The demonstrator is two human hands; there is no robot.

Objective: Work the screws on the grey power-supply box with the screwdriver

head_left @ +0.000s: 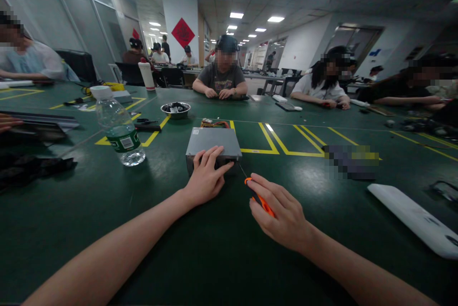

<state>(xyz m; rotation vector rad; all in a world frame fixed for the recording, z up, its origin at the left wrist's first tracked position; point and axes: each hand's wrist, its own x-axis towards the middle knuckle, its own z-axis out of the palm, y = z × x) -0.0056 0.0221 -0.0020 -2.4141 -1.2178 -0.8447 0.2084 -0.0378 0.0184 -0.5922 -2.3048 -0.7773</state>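
A grey metal box (213,140) with coloured wires at its far side lies on the green table (222,249) straight ahead. My left hand (206,177) rests on the box's near edge, fingers spread flat over its top and front. My right hand (281,213) is closed round an orange-handled screwdriver (258,197). The thin shaft of the screwdriver points toward the box's near right corner.
A water bottle (119,127) stands left of the box. A metal bowl (175,109) of small parts and a black tool (147,126) lie beyond. A white flat object (415,218) lies at right. Several people sit around the far side of the table.
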